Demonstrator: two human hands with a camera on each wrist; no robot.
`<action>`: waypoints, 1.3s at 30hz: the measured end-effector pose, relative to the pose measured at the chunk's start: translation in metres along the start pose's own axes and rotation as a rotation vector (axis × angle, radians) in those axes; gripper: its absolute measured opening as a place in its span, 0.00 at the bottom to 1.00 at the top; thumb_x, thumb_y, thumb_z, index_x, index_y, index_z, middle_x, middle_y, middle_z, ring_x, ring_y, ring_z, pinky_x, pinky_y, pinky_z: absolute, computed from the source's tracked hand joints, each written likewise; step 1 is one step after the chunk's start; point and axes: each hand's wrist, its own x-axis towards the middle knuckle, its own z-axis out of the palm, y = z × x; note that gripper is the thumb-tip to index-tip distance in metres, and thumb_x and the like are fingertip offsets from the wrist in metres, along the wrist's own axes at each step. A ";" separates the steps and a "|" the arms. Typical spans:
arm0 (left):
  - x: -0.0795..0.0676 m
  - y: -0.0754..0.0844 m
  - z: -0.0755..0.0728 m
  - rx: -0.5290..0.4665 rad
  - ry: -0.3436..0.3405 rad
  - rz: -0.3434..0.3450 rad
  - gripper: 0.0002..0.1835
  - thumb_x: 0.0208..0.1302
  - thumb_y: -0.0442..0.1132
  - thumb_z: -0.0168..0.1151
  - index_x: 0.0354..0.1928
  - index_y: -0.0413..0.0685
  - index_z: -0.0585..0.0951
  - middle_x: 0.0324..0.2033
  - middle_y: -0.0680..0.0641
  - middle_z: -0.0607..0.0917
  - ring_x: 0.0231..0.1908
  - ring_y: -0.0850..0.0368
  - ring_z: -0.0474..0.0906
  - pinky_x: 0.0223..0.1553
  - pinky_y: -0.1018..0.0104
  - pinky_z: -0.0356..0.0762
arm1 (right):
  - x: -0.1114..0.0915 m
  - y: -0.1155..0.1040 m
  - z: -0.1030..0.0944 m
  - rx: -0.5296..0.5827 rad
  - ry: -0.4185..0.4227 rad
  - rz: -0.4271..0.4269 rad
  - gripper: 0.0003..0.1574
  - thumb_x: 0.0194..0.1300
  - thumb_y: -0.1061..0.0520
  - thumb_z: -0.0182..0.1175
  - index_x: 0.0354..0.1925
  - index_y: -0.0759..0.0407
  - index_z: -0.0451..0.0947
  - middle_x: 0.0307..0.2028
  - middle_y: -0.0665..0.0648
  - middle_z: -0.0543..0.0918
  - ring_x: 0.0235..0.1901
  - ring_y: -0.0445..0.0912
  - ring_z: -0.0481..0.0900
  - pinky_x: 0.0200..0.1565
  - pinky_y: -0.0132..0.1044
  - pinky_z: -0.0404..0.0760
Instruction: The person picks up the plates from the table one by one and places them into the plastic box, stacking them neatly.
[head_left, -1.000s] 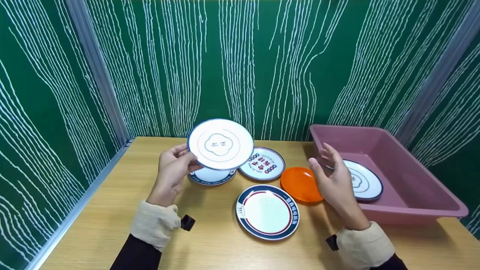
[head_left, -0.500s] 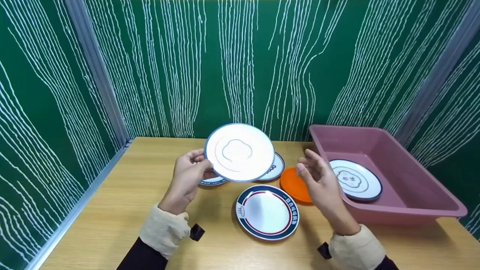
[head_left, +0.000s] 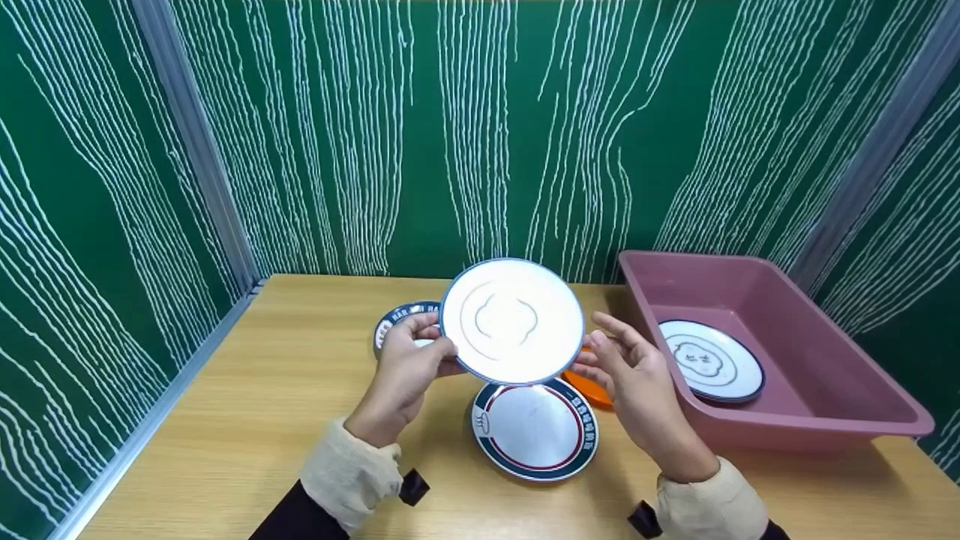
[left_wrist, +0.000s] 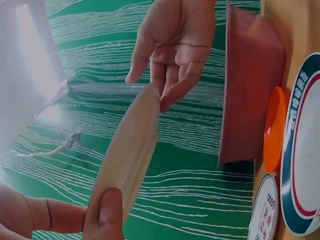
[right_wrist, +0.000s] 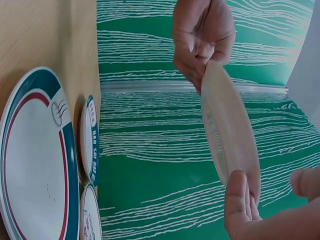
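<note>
My left hand (head_left: 405, 379) pinches the left edge of a white plate (head_left: 512, 322) with a thin blue rim, thumb on its face and fingers behind. The plate is raised over the table, tilted toward the head camera. At its right edge is my right hand (head_left: 636, 386); in the right wrist view its fingertips (right_wrist: 235, 195) meet the underside of the plate (right_wrist: 235, 135), while the thumb stands apart from it. Below lies a larger plate (head_left: 536, 429) with a dark teal rim and red ring. An orange dish (head_left: 591, 388) is partly hidden by the right hand.
A pink basin (head_left: 810, 425) stands at the right, with a blue-rimmed white plate (head_left: 716, 358) inside. Behind my left hand lies a dark-rimmed plate (head_left: 388, 321). A small plate with red writing (left_wrist: 265, 215) shows in the left wrist view. Green, white-lined walls surround the wooden table (head_left: 225, 420).
My left hand has carried the white plate rightward and slightly down, toward the middle. My right hand has moved left from over the basin's edge to the plate's right rim.
</note>
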 end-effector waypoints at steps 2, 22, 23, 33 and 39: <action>-0.001 -0.002 0.003 -0.007 -0.013 0.001 0.25 0.64 0.23 0.61 0.63 0.35 0.72 0.46 0.37 0.72 0.38 0.46 0.86 0.43 0.57 0.88 | -0.001 -0.001 0.001 0.019 0.004 0.021 0.34 0.76 0.51 0.59 0.73 0.57 0.62 0.60 0.65 0.72 0.51 0.54 0.81 0.57 0.41 0.83; -0.012 -0.011 0.023 -0.021 -0.113 0.003 0.28 0.62 0.26 0.64 0.63 0.39 0.67 0.46 0.39 0.70 0.41 0.46 0.85 0.45 0.58 0.88 | 0.000 -0.008 -0.005 -0.020 0.097 0.098 0.25 0.78 0.63 0.50 0.70 0.63 0.64 0.47 0.62 0.79 0.40 0.49 0.82 0.45 0.37 0.87; -0.012 -0.011 0.023 -0.020 -0.124 0.006 0.27 0.62 0.26 0.64 0.63 0.39 0.68 0.46 0.39 0.70 0.41 0.46 0.85 0.45 0.58 0.88 | 0.001 -0.009 -0.007 -0.021 0.102 0.089 0.25 0.78 0.64 0.50 0.70 0.64 0.64 0.47 0.62 0.79 0.40 0.49 0.82 0.44 0.37 0.87; -0.005 -0.021 0.019 0.077 -0.155 0.026 0.17 0.68 0.29 0.63 0.57 0.38 0.73 0.44 0.40 0.75 0.41 0.48 0.81 0.47 0.58 0.87 | 0.004 -0.025 -0.028 0.010 0.171 0.071 0.28 0.80 0.60 0.50 0.73 0.62 0.63 0.54 0.60 0.78 0.40 0.47 0.79 0.42 0.32 0.85; 0.007 -0.034 0.017 0.174 -0.135 -0.017 0.15 0.67 0.30 0.63 0.54 0.40 0.76 0.44 0.41 0.77 0.42 0.49 0.80 0.46 0.60 0.87 | 0.006 -0.035 -0.040 0.080 0.233 0.039 0.26 0.79 0.60 0.52 0.70 0.63 0.65 0.53 0.59 0.78 0.36 0.46 0.79 0.37 0.31 0.85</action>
